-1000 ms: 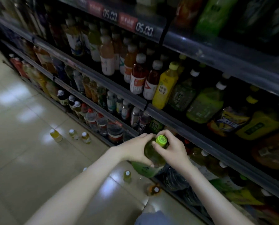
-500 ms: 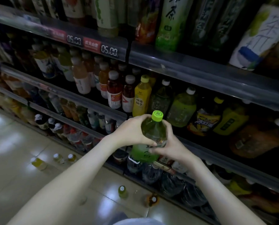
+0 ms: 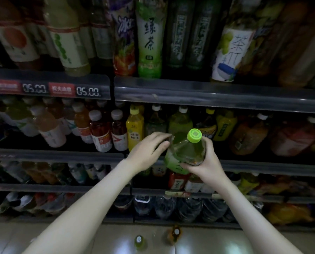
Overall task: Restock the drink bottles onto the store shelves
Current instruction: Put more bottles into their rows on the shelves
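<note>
green bottle (image 3: 186, 153) | right hand (image 3: 206, 165) grip curled round it | left hand (image 3: 145, 153) grip unclear (blurred) | yellow bottle (image 3: 134, 125) behind

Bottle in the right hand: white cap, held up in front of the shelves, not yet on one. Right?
Not quite. The head view shows the cap is lime green, not white. The rest stands: the right hand grips the bottle in front of the shelves, not yet on one.

Dim, murky picture; shelves (image 3: 208, 92) bow and bottles smear toward the edges, the left hand (image 3: 147, 151) is motion-blurred, and pale glare patches the floor (image 3: 199, 242)
</note>
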`<act>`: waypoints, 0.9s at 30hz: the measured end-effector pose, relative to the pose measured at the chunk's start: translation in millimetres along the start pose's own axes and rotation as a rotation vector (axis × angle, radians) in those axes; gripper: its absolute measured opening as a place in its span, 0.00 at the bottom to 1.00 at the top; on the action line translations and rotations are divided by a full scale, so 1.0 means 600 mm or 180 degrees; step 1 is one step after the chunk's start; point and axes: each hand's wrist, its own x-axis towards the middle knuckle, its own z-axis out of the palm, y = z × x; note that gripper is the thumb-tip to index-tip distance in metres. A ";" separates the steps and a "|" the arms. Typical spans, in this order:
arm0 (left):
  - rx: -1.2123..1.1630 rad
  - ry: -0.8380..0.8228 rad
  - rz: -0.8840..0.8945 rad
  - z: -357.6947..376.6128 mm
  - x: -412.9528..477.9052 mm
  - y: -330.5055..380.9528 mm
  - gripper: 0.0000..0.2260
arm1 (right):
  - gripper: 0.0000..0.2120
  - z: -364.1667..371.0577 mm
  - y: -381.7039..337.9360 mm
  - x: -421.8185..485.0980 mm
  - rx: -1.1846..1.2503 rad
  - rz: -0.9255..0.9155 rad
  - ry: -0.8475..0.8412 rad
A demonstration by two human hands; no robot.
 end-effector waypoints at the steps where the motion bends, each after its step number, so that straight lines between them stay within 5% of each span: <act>1: -0.0028 0.0017 -0.0098 0.017 0.002 -0.005 0.23 | 0.41 -0.006 0.005 -0.003 -0.0039 0.0032 0.0132; 13: 0.1340 -0.0224 -0.0283 0.098 0.124 0.020 0.32 | 0.42 -0.074 0.023 -0.004 -0.0256 0.0159 0.0551; 18: 0.1385 -0.0411 -0.0538 0.125 0.158 0.014 0.39 | 0.42 -0.102 0.026 0.000 -0.0251 0.0059 0.0425; 27: 0.0956 0.0053 -0.0633 0.147 0.149 -0.001 0.39 | 0.44 -0.138 0.053 0.008 -0.0269 0.0102 0.0332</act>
